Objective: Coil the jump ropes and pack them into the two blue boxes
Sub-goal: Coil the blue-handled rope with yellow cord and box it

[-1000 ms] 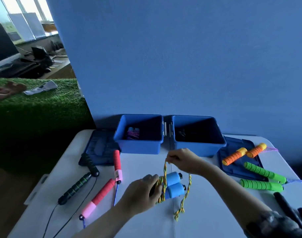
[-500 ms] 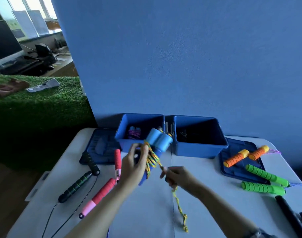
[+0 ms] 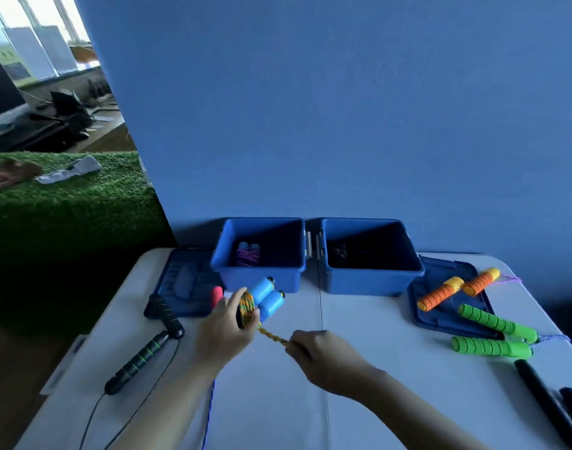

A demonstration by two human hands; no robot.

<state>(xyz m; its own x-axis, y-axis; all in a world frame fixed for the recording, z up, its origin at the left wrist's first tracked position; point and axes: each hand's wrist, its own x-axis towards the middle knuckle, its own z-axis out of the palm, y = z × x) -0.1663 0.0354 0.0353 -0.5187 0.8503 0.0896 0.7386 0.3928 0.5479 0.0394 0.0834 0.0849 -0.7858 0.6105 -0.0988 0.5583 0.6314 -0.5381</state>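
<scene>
My left hand (image 3: 224,326) grips a jump rope with two blue handles (image 3: 267,295), its yellow-orange cord (image 3: 246,309) wound around them. My right hand (image 3: 320,355) pinches the cord's free end (image 3: 273,336), pulled taut toward the bundle. Two open blue boxes stand at the back: the left box (image 3: 261,279) holds a coiled pink-purple rope (image 3: 247,256), the right box (image 3: 372,280) holds something dark. Both hands are in front of the left box.
A black-green handled rope (image 3: 141,360) and a red-pink handle (image 3: 217,295) lie at the left beside a blue lid (image 3: 183,284). Orange handles (image 3: 453,289) and green handles (image 3: 492,334) lie by the right lid (image 3: 440,313). Black handles (image 3: 551,404) are at the near right.
The bundle's handles dropped lower in front of the left box. The loose tail that hung down is now short and taut between my hands. My right hand moved right.
</scene>
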